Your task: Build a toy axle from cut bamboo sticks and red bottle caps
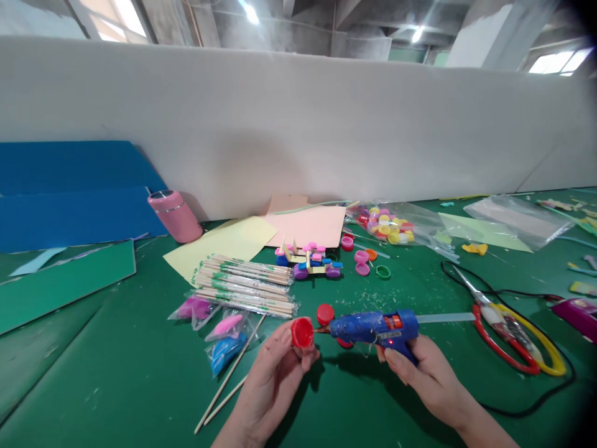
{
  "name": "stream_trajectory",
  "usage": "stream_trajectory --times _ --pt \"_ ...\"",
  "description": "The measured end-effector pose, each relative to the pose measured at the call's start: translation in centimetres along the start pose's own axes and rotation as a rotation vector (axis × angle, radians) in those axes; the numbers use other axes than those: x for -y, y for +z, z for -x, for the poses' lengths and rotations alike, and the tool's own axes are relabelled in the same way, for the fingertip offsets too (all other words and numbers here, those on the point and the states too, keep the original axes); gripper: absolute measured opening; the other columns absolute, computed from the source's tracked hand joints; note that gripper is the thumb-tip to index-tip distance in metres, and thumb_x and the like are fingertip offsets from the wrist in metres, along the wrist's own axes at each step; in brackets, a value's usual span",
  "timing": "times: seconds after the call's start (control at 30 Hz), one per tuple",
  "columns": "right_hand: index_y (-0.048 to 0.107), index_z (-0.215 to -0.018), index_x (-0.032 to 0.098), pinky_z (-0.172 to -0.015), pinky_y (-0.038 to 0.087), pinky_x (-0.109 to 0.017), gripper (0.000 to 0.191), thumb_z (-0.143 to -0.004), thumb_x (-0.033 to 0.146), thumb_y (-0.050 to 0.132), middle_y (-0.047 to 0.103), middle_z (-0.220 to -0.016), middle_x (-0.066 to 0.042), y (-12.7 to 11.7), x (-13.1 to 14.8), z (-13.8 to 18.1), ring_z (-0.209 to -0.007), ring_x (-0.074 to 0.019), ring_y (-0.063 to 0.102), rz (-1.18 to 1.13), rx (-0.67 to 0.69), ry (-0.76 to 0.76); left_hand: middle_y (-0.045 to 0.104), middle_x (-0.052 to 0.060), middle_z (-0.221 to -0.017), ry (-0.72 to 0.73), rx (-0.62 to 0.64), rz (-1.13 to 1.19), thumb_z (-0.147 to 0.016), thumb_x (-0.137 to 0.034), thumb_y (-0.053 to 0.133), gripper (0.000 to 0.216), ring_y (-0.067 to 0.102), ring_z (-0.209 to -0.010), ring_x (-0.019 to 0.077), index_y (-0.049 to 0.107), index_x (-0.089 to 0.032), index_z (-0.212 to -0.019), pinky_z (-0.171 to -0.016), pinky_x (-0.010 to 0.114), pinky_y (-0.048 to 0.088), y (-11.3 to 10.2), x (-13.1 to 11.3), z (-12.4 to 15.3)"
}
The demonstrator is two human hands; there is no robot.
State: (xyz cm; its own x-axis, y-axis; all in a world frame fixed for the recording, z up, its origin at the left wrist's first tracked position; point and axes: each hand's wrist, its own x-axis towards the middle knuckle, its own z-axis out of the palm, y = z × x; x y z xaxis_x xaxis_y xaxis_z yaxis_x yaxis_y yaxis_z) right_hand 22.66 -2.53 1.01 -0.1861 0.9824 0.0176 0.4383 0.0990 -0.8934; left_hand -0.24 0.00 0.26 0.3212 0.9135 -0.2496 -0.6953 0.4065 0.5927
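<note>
My left hand [273,376] pinches a red bottle cap [302,332] with its hollow side turned toward the glue gun. My right hand [422,370] grips the handle of a blue hot glue gun [373,326]; its nozzle touches or nearly touches the cap's rim. A clear glue stick [443,318] pokes out of the gun's back. Two more red caps [325,313] lie on the green table just behind and under the gun.
A bundle of wooden sticks [245,286], small bags of coloured bits [226,333], a stick-and-cap toy car [310,261], loose caps [368,256], a bag of caps [387,225], a pink tumbler [175,216], coloured paper [308,225], scissors [510,333], and a black cord [527,410] lie around.
</note>
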Motion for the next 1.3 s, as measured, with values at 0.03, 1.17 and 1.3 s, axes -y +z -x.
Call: stream_trajectory --times 0.03,1.17,1.3 --pt "0.057 -0.08 0.014 -0.044 0.036 -0.021 0.038 -0.085 0.047 0.039 0.046 -0.06 0.0 0.03 -0.01 0.01 -0.05 -0.0115 0.041 0.005 -0.002 -0.003 0.062 0.003 -0.066 0.003 0.003 0.005 -0.077 -0.022 0.057 0.016 0.053 -0.06 0.0121 0.066 -0.014 -0.089 -0.077 0.033 0.044 -0.01 0.01 0.03" --pt "0.057 -0.077 0.015 -0.042 0.036 -0.02 0.033 -0.084 0.043 0.04 0.05 -0.063 -0.001 -0.01 0.18 -0.03 -0.049 -0.0109 0.042 0.036 0.017 -0.032 0.058 0.002 -0.066 0.029 -0.021 -0.006 -0.072 -0.02 0.063 0.018 0.049 -0.056 0.0101 0.065 -0.013 -0.088 -0.069 0.03 0.044 0.5 -0.05 -0.1" --pt "0.056 -0.078 0.016 -0.043 0.037 -0.02 0.033 -0.084 0.043 0.04 0.051 -0.064 -0.001 -0.08 0.2 -0.1 -0.05 -0.0113 0.043 0.033 0.022 -0.018 0.059 0.003 -0.068 0.031 -0.015 -0.008 -0.072 -0.02 0.063 0.018 0.049 -0.058 0.0107 0.065 -0.013 -0.088 -0.069 0.03 0.043 0.38 0.01 -0.16"
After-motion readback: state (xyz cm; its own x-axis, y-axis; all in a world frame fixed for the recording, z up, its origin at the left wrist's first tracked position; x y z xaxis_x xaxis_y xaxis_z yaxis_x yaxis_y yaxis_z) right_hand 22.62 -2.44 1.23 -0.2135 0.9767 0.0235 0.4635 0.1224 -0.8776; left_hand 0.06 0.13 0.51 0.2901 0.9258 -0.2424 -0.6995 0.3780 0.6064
